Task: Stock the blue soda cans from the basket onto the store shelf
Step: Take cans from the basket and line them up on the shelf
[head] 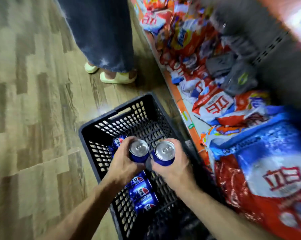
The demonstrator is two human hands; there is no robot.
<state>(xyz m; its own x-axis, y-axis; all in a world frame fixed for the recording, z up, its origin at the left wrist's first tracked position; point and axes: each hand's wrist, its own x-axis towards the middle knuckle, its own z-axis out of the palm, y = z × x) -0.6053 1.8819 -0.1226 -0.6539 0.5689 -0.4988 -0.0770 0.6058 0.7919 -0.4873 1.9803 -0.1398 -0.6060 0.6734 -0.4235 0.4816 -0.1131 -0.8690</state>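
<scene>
A black slatted plastic basket (101, 129) stands on the floor in front of me. Over it, my left hand (123, 161) grips one blue soda can (139, 150) and my right hand (174, 163) grips another blue soda can (164, 153). Both cans are upright with their silver tops facing the camera, almost touching each other. Several more blue cans (142, 193) lie on their sides at the basket's bottom, and one (117, 142) shows behind my left hand. The store shelf (186, 116) with an orange edge runs along the right.
The low shelf is heaped with red, white and blue bags (213, 104) and dark packs (236, 78). A person in a long denim skirt and pale slippers (116, 77) stands on the wood-pattern floor just beyond the basket. The right side of the view is blurred.
</scene>
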